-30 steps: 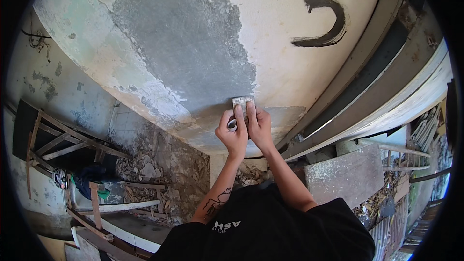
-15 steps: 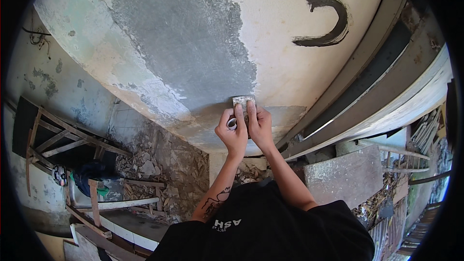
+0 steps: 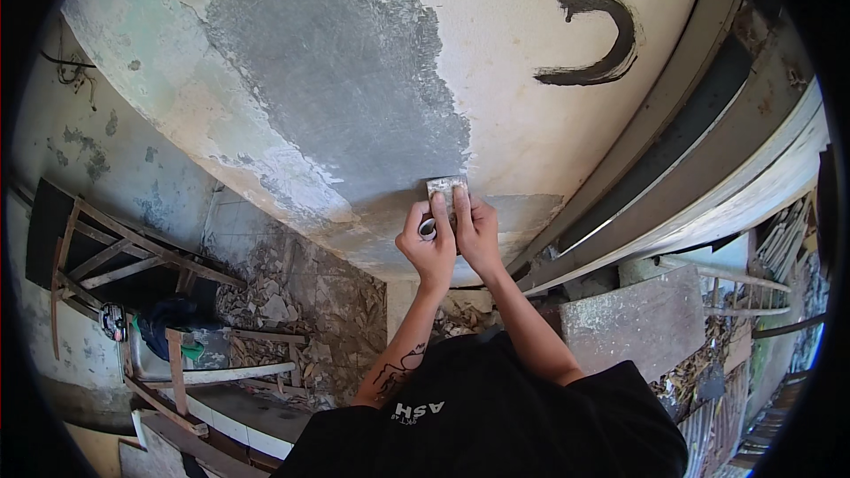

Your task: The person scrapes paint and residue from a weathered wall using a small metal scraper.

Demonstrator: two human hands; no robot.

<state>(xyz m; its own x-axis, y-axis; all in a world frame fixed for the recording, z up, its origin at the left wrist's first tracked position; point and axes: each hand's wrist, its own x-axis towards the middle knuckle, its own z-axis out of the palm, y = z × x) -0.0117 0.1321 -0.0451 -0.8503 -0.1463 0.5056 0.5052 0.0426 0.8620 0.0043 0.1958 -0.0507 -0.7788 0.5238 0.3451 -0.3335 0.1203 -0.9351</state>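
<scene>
Both my hands grip one scraper (image 3: 446,184), whose flat, stained blade lies against the wall. My left hand (image 3: 428,252) is closed on its left side, the thumb pressed along the blade. A pale round ring shape (image 3: 428,229) shows at that hand; what it is I cannot make out. From the right, my right hand (image 3: 477,235) closes on the same tool, its thumb beside the other. Most of the scraper's lower part is hidden by my fingers. The blade meets the lower right edge of a rough grey patch (image 3: 336,71) on the cream wall (image 3: 505,137).
At the left stands a broken wooden frame (image 3: 119,252) beside a dark cloth bundle (image 3: 168,319). Rubble and dry leaves (image 3: 270,305) cover the floor. A worn board (image 3: 633,323) lies to the right, below a long curved-looking frame edge (image 3: 620,212).
The hands and scraper stay at almost the same spot on the wall. Only a very slight shift of the whole view shows.
</scene>
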